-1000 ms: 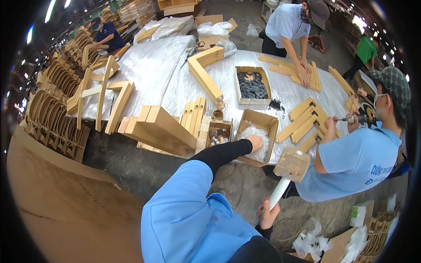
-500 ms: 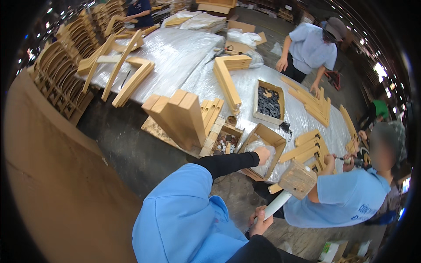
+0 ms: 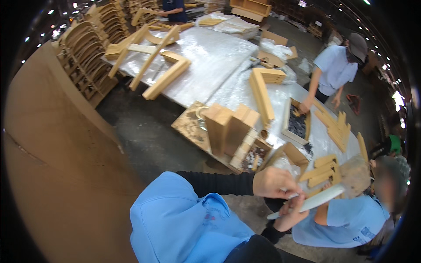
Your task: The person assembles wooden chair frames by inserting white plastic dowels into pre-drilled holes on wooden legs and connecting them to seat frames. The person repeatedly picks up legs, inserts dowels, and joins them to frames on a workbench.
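My right hand (image 3: 288,215) is shut on the pale handle of a mallet (image 3: 322,198), whose blunt tan head points up to the right. My left hand (image 3: 272,182) sits just above it on a black-sleeved arm, fingers curled and touching the handle and my right thumb; anything inside them is hidden. Just beyond my hands stands an open wooden box (image 3: 293,154) with clear plastic in it, and left of that a small divided box (image 3: 254,158) of little parts.
A person in a light blue shirt (image 3: 351,217) crouches right of my hands beside stacked wooden pieces (image 3: 323,171). Another person (image 3: 335,70) leans over a tray of dark parts (image 3: 298,125). Upright wooden blocks (image 3: 230,125), a plastic-covered table (image 3: 210,57), and a large cardboard sheet (image 3: 52,153) surround me.
My left hand has pulled back from the open box and now rests against my right hand and the mallet handle. The view has swung left and downward.
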Demonstrator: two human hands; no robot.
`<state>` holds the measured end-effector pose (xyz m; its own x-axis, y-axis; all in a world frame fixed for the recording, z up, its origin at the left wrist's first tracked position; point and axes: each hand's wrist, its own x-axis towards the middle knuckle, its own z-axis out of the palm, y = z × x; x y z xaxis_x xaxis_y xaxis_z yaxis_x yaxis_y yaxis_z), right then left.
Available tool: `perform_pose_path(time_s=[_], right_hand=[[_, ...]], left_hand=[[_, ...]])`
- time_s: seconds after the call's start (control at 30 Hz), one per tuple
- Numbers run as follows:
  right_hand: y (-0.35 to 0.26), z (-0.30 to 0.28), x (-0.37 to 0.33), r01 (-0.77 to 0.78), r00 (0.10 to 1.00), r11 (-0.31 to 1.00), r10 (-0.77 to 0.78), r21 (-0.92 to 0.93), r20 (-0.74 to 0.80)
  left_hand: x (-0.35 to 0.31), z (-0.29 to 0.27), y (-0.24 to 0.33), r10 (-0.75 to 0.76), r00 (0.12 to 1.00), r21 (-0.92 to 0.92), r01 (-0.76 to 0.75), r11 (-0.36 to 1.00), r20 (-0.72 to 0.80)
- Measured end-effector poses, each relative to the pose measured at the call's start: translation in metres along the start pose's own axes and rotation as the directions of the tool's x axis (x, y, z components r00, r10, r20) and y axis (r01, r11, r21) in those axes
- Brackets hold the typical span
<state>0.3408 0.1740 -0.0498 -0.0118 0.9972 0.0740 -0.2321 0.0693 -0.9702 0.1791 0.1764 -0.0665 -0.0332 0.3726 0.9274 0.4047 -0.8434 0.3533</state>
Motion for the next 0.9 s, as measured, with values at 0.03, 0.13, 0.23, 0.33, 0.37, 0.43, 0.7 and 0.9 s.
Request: perform_pose_path(time_s=[0.03,0.13,0.23,0.33,0.37,0.43,0.7,0.9], right_hand=[[-0.006,0.007,-0.004,0.009,0.995,0.998,-0.015,0.062,0.098],[-0.011,0.028,-0.017,0.034,0.938,0.987,-0.086,0.157,0.335],[-0.010,0.061,-0.036,0.013,0.902,0.979,-0.100,0.205,0.421],[-0.015,0.083,-0.051,-0.051,0.849,0.980,-0.059,0.192,0.525],[-0.019,0.091,-0.057,-0.088,0.823,0.978,-0.037,0.192,0.566],[-0.029,0.108,-0.068,-0.142,0.794,0.968,-0.012,0.205,0.608],[-0.040,0.155,-0.084,-0.109,0.726,0.991,0.025,0.078,0.687],[-0.040,0.165,-0.074,-0.045,0.663,0.998,0.064,-0.045,0.746]], left_hand=[[0.000,-0.021,0.013,0.111,0.993,-0.026,-0.110,0.994,0.047],[0.027,-0.078,0.037,0.376,0.909,0.024,-0.387,0.922,0.181],[0.039,-0.128,0.058,0.514,0.828,0.148,-0.550,0.822,0.224],[0.048,-0.172,0.078,0.510,0.812,0.184,-0.568,0.802,0.284],[0.049,-0.185,0.084,0.470,0.835,0.151,-0.524,0.838,0.287],[0.045,-0.203,0.094,0.256,0.929,0.066,-0.283,0.957,0.267],[0.022,-0.233,0.129,-0.528,0.825,0.025,0.535,0.845,0.201],[0.009,-0.234,0.120,-0.737,0.653,-0.178,0.757,0.628,0.177]])
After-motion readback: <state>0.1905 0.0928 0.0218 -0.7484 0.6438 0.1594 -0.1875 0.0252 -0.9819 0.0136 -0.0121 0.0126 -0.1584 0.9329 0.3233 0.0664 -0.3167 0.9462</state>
